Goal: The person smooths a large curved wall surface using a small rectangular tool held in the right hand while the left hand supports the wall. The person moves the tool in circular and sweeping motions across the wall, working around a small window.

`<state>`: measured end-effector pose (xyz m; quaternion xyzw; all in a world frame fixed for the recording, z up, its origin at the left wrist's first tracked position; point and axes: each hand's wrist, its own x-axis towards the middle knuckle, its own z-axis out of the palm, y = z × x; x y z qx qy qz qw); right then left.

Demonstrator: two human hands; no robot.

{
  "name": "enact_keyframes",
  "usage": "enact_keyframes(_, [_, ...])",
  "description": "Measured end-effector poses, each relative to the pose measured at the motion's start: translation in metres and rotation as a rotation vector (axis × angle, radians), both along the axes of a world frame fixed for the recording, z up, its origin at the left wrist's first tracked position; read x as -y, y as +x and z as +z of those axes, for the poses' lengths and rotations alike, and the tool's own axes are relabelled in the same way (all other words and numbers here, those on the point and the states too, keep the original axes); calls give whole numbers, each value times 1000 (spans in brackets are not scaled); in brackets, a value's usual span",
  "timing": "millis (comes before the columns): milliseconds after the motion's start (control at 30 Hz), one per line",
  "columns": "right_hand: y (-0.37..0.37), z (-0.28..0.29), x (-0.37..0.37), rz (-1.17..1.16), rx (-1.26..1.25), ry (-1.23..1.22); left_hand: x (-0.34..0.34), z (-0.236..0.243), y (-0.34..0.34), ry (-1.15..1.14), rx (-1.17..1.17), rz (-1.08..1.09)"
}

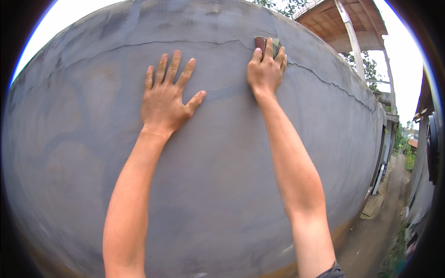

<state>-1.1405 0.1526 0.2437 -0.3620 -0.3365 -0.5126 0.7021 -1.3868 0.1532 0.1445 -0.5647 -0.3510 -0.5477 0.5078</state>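
A brown-and-green pad point(259, 42) lies against the wall point(222, 176) near its top edge, grasped by the right hand point(266, 73), upper edge crosswise (fingers hide its long axis). A crack point(303, 67) flanks it; the left hand point(164, 103) rests spread, released. Beyond the top edge: a roof point(324, 25).

Ok so your left hand point(168, 104) is on the wall point(213, 162), your right hand point(267, 73) higher to its right, fingers over a pad point(260, 43). A crack point(124, 45) passes above your left. Right of both hands: roof point(324, 25) up behind the wall, path point(371, 236) way below.
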Motion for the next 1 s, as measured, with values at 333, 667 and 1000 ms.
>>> enact_keyframes(333, [-57, -12, -1, -13, 276, -44, -7, -22, -60, -18, -16, 13])
enact_keyframes(667, [-57, -1, -15, -195, 168, -33, -13, -33, -84, -63, 47, -13])
enact_keyframes(1000, [-111, 0, -8, -51, 314, -122, -20, -43, -108, -15, 53, -109])
